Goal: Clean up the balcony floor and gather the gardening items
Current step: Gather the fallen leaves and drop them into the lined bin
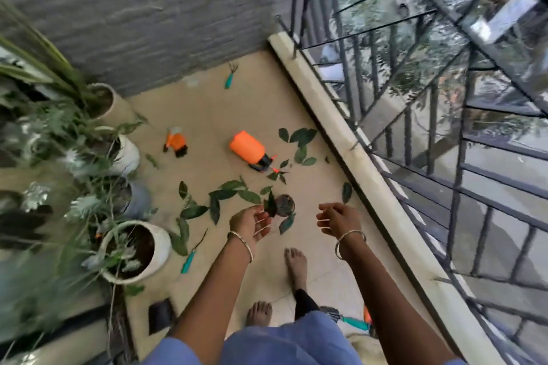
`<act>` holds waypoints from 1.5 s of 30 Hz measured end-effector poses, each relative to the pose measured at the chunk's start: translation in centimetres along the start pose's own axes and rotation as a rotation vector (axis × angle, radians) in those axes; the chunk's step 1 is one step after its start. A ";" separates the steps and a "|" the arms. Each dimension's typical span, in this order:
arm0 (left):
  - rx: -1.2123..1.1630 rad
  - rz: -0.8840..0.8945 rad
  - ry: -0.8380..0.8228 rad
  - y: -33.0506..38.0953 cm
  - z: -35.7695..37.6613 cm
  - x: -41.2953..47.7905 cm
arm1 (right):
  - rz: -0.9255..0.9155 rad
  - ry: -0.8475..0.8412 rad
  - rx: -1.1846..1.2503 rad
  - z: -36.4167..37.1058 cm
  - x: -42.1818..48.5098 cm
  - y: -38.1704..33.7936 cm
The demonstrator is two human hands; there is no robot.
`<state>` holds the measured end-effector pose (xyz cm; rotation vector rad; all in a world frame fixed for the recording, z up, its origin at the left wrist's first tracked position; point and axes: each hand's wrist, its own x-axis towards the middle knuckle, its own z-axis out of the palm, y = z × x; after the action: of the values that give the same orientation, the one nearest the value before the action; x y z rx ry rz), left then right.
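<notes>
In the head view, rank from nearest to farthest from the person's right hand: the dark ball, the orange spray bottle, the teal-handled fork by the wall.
1. Dark ball, on the floor just left of the right hand.
2. Orange spray bottle, lying on its side mid-floor.
3. Teal-handled fork, far off by the wall.

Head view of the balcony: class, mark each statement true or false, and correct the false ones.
1. The large orange plastic sprayer bottle lies on its side on the tan balcony floor. True.
2. The left hand holds a teal-handled tool. False: it holds a dark green leaf.
3. The right hand holds nothing. True.
4. The teal-handled hand rake stands in a white pot. False: it lies on the floor near the grey wall.
</notes>
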<state>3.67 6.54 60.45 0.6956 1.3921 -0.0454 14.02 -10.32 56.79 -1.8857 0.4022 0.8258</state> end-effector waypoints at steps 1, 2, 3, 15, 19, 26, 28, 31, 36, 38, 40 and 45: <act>-0.025 -0.008 0.015 0.2 0.0 0.6 | 0.010 -0.014 -0.024 0.4 1.1 0.1; -0.056 -0.017 0.028 0.3 -0.1 1.2 | 0.020 -0.031 -0.047 1.0 2.1 0.2; -0.082 -0.028 0.042 0.3 -0.3 1.7 | 0.030 -0.045 -0.070 1.5 2.9 0.4; -0.183 -0.080 0.102 -3.3 -7.5 5.8 | 0.080 -0.162 -0.274 8.5 4.7 6.6; -0.198 -0.057 0.107 -5.4 -10.9 8.7 | 0.077 -0.192 -0.311 10.6 5.8 10.6; -0.279 -0.086 0.127 -11.6 -14.2 19.3 | 0.160 -0.116 -0.391 14.9 13.9 20.7; -0.300 -0.087 0.124 -13.6 -13.9 23.5 | 0.143 -0.087 -0.474 16.3 17.7 24.2; -0.289 -0.098 0.099 -16.5 -13.0 29.1 | 0.065 -0.085 -0.723 17.8 23.5 28.9; -0.247 -0.113 0.071 -20.5 -10.9 38.0 | -0.223 -0.180 -1.145 20.2 32.8 34.8; -0.213 -0.096 0.082 -21.7 -10.5 41.4 | -0.318 -0.220 -1.268 21.3 36.5 37.1; -0.150 -0.081 0.070 -21.9 -9.8 44.5 | -0.405 -0.234 -1.339 22.4 39.8 39.2; 0.127 0.257 -0.067 -18.2 -6.0 50.2 | -0.608 -0.210 -1.484 23.6 45.6 43.6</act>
<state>1.22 13.05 7.18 0.9665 1.2344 0.0463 11.68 -5.12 -10.34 -2.8907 -1.2142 0.9295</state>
